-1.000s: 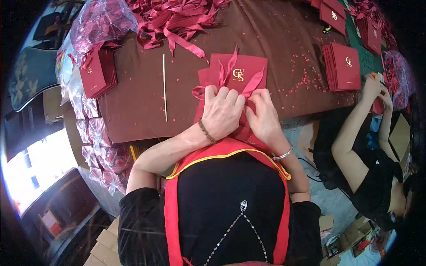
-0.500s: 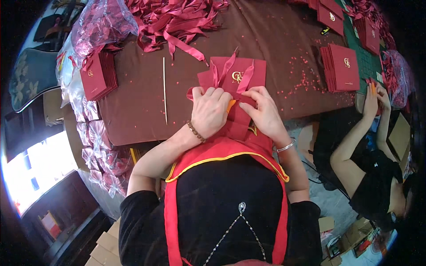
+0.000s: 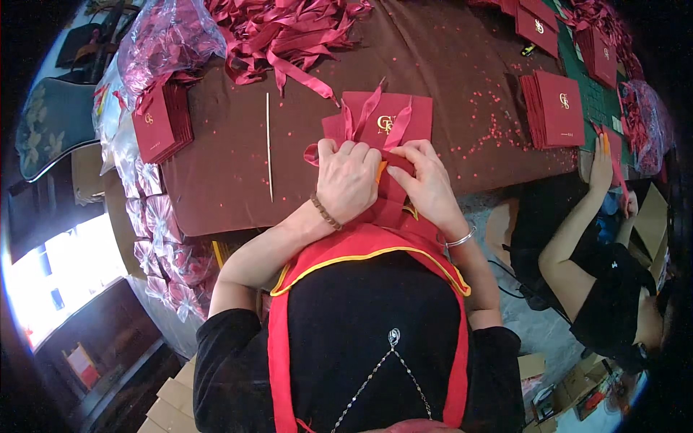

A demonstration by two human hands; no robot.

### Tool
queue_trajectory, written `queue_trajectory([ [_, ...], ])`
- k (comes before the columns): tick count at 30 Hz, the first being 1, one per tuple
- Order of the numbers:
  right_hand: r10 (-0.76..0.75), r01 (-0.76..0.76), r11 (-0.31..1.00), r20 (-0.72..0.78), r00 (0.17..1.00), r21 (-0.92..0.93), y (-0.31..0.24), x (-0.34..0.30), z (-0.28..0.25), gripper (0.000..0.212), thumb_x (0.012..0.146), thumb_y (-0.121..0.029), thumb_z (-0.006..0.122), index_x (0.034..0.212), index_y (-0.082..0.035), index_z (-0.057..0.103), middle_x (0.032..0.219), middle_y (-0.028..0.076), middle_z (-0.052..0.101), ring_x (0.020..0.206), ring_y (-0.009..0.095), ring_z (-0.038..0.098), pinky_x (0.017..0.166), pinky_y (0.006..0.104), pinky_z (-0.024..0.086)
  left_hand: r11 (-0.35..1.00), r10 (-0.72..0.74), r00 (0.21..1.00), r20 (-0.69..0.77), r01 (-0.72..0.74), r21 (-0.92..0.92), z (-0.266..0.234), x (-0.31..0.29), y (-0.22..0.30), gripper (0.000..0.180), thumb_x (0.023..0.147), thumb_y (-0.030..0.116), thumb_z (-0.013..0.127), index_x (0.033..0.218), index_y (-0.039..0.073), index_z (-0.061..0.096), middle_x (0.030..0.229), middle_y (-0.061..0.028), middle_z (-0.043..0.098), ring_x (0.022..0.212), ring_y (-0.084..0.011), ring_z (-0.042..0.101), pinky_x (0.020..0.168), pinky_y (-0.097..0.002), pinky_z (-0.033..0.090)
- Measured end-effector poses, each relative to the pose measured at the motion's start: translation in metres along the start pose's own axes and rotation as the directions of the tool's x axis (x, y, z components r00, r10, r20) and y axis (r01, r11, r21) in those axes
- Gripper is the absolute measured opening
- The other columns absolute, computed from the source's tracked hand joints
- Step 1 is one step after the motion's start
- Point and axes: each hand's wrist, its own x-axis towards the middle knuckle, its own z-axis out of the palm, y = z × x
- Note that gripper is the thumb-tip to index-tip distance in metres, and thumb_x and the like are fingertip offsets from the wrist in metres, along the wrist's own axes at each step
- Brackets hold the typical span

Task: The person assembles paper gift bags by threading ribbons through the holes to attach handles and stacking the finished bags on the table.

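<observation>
Both my hands work close together at the table's near edge, over a dark red paper bag [image 3: 393, 189]. My left hand [image 3: 349, 178] is closed, knuckles up, with a loop of red ribbon [image 3: 311, 154] poking out at its far left side. Something orange [image 3: 380, 172] shows by its fingertips, too small to name. My right hand [image 3: 424, 177] pinches at the bag's upper edge, thumb and forefinger bent inward. What lies under the fingers is partly hidden. Just beyond, flat red bags [image 3: 419, 108] with gold print lie on the table, ribbon ends [image 3: 401, 124] across them.
A brown cloth [image 3: 216, 195] covers the table. A thin pale stick [image 3: 269, 148] lies left, beside a bag stack [image 3: 160, 126]. Loose ribbons [image 3: 289, 36] heap at the back; another bag stack [image 3: 559, 112] stands right. A co-worker's hand [image 3: 602, 164] works at the right.
My hands stay at the bag; the left has shifted very slightly right. The co-worker's hands have moved apart, one dropping lower, with a red ribbon stretched between.
</observation>
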Motion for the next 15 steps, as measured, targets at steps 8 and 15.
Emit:
queue_trajectory([
  [8, -0.031, 0.031, 0.999, -0.027, 0.999, -0.007, -0.01, -0.01, 0.001, 0.021, 0.079, -0.008, 0.059, 0.101, -0.007, 0.059, 0.103, 0.013, 0.05, 0.09, 0.033, 0.057, 0.075, 0.0408, 0.048, 1.0, 0.025, 1.0, 0.009, -0.025, 0.005, -0.007, 0.0, 0.01, 0.013, 0.067, 0.014, 0.062, 0.076, 0.01, 0.054, 0.07, -0.0052, 0.053, 0.069, -0.0218, 0.054, 0.07, -0.0401, 0.034],
  [15, -0.031, 0.031, 0.999, -0.009, 0.999, -0.022, -0.008, -0.01, 0.002, 0.023, 0.079, -0.009, 0.061, 0.102, -0.007, 0.059, 0.104, 0.013, 0.05, 0.091, 0.033, 0.058, 0.077, 0.04, 0.048, 0.997, 0.064, 0.989, 0.132, -0.059, -0.044, -0.018, -0.003, -0.003, 0.014, 0.074, 0.015, 0.061, 0.086, 0.011, 0.058, 0.077, -0.004, 0.056, 0.079, -0.0194, 0.055, 0.077, -0.0406, 0.034],
])
